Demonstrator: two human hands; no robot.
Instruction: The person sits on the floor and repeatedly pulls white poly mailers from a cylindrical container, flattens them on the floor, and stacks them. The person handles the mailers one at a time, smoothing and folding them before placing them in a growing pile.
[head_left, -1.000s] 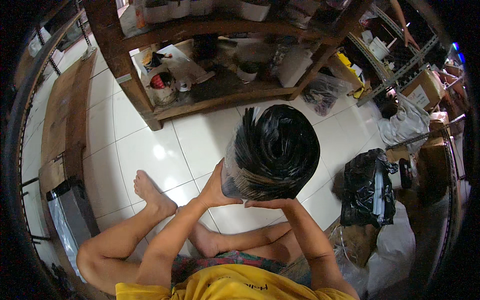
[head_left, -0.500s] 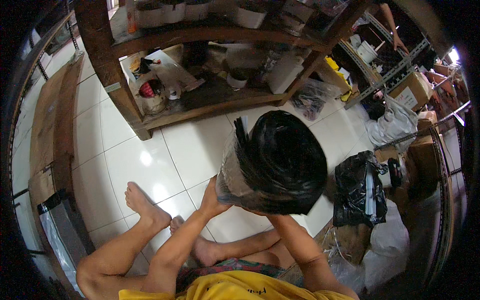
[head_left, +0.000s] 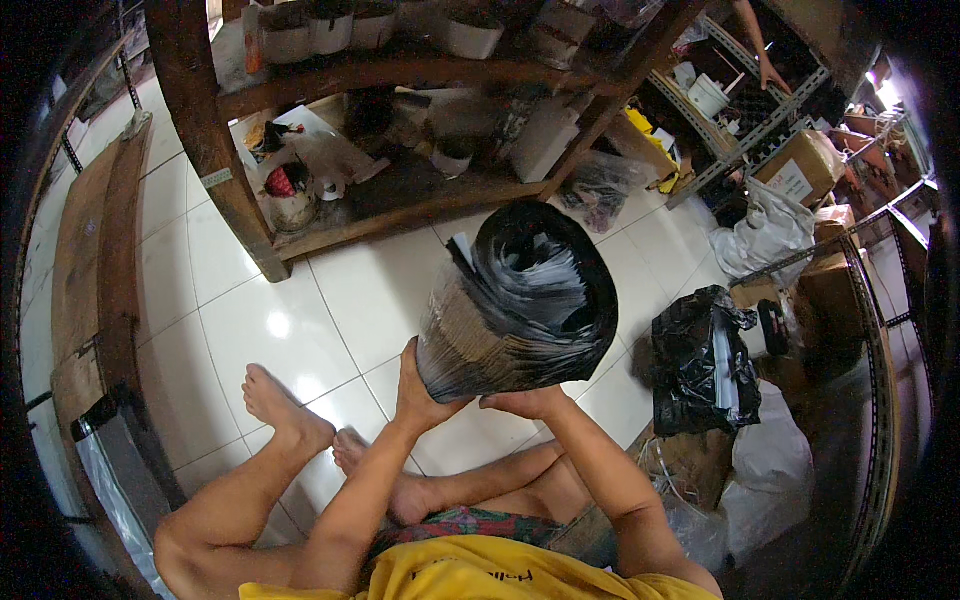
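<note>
A person in a yellow T-shirt and patterned shorts sits with bare legs folded on a white tiled floor. Held out in front, tilted with its coiled end facing up, is a thick roll of black plastic sheeting. The left hand grips its lower left side; the right hand holds it from beneath, on the near side. Most of the fingers are hidden by the roll, which also blocks the tiles behind it.

Close on the person's right, a crumpled black plastic bag and a whitish plastic sack crowd the floor. On the left lie a long plastic-wrapped package and, beyond it, a wooden board.

Past the roll, a heavy wooden shelf unit stands across the way, its lower shelf holding a pot with something red in it. Beside its right leg sits a clear plastic bag with dark contents. Farther right I see a white plastic bag, a cardboard box and a slotted metal rack bearing a white bucket. Someone else's hand reaches down there.
</note>
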